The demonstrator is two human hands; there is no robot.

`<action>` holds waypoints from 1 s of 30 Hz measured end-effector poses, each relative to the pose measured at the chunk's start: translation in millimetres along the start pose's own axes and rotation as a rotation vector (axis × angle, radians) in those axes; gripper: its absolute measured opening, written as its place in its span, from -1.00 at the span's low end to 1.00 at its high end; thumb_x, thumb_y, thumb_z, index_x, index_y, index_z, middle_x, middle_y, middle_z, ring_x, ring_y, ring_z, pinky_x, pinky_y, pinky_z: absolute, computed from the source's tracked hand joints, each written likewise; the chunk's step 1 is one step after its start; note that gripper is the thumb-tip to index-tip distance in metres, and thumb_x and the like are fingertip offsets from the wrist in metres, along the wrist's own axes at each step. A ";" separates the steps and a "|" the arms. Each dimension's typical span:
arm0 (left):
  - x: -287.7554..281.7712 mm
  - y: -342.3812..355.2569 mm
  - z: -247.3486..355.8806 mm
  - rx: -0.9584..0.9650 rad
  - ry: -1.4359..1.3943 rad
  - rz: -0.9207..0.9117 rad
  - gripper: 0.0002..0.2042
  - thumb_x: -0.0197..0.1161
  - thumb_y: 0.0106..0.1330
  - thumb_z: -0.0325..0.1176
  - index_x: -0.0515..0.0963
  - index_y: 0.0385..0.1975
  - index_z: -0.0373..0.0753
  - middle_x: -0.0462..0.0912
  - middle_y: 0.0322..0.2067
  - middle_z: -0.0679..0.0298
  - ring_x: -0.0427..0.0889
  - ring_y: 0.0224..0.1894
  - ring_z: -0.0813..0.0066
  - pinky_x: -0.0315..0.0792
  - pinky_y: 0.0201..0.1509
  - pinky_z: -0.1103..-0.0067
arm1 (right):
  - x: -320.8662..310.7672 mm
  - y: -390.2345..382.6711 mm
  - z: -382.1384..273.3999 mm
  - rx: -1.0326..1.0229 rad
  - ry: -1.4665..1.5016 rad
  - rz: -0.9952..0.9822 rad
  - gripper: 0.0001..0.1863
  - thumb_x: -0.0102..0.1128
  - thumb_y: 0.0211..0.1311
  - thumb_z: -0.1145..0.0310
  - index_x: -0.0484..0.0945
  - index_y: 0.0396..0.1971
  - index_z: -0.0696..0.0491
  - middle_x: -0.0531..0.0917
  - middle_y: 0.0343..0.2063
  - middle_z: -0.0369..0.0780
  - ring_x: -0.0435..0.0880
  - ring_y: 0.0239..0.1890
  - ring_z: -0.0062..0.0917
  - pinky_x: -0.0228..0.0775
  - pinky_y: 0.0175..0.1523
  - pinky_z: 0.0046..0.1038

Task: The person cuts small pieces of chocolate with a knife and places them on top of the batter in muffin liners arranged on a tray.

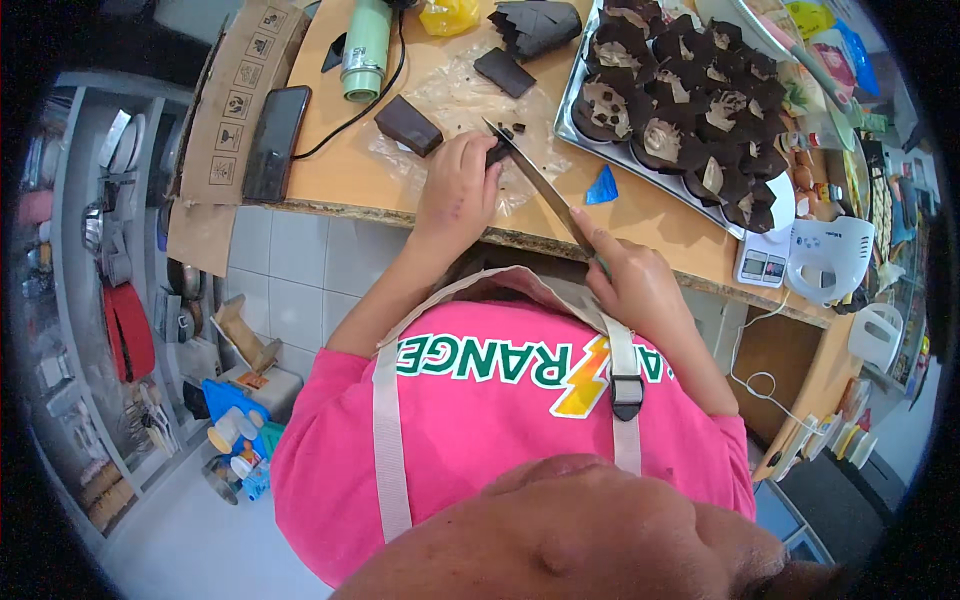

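My left hand (455, 195) is closed on a dark chocolate piece (500, 152) on a crinkled clear plastic sheet (430, 171), its fingertips beside the blade. My right hand (625, 268) grips the handle of a long knife (540, 185), whose blade lies across that piece with small dark crumbs near its tip. A dark chocolate block (407, 125) sits left of my fingers, and another flat piece (503, 72) lies farther back, below a dark wrapped bundle (535, 28).
Right: metal tray (582, 140) of dark paper cups, kitchen scale (762, 262), white hand mixer (822, 255), blue scrap (602, 186). Left: cardboard (222, 130), phone (275, 142), green cylindrical appliance (365, 55) with black cord. The wooden table's front edge (700, 280) runs before me.
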State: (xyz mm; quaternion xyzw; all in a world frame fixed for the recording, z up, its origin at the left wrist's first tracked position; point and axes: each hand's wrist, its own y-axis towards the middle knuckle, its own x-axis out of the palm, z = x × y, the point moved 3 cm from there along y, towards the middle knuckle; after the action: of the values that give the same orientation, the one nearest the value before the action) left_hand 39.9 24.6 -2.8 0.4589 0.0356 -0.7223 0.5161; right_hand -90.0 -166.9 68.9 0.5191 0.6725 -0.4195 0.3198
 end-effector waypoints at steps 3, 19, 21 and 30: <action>-1.7 0.8 1.5 -0.011 0.003 0.011 -0.68 0.24 0.25 -0.46 0.42 -0.01 -0.35 0.50 -0.03 -0.02 0.47 0.07 -0.03 0.33 0.18 0.24 | 0.0 -3.1 1.9 0.018 0.051 0.012 -0.29 0.15 0.15 0.42 0.29 0.37 -0.17 0.63 -0.51 0.00 0.65 -0.45 -0.07 0.49 -0.28 -0.10; -2.9 -1.1 0.3 -0.019 -0.028 0.047 -0.73 0.24 0.24 -0.47 0.45 -0.08 -0.36 0.52 -0.06 -0.04 0.50 0.03 -0.05 0.37 0.14 0.25 | -5.1 -9.0 -5.4 0.004 0.018 0.016 -0.29 0.17 0.13 0.42 0.31 0.36 -0.19 0.63 -0.55 0.01 0.65 -0.45 -0.08 0.47 -0.29 -0.10; -4.0 0.0 1.4 -0.027 -0.032 0.043 -0.73 0.24 0.24 -0.47 0.45 -0.08 -0.36 0.52 -0.06 -0.03 0.50 0.03 -0.05 0.37 0.14 0.25 | -6.8 -7.4 -7.5 -0.014 0.016 0.013 -0.29 0.17 0.13 0.42 0.31 0.36 -0.18 0.63 -0.55 0.00 0.65 -0.46 -0.09 0.47 -0.29 -0.09; -3.8 -1.9 -0.8 -0.026 -0.028 0.029 -0.72 0.24 0.26 -0.46 0.45 -0.06 -0.36 0.52 -0.05 -0.03 0.50 0.03 -0.04 0.37 0.15 0.26 | -5.4 -3.3 -1.1 0.008 0.059 -0.034 -0.31 0.15 0.13 0.44 0.32 0.35 -0.12 0.64 -0.50 0.01 0.65 -0.45 -0.07 0.46 -0.26 -0.12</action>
State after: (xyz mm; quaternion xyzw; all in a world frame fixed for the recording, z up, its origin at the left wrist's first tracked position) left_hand 39.1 28.7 -1.4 0.4424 0.0309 -0.7207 0.5329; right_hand -91.8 -168.6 74.8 0.5210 0.6888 -0.4121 0.2904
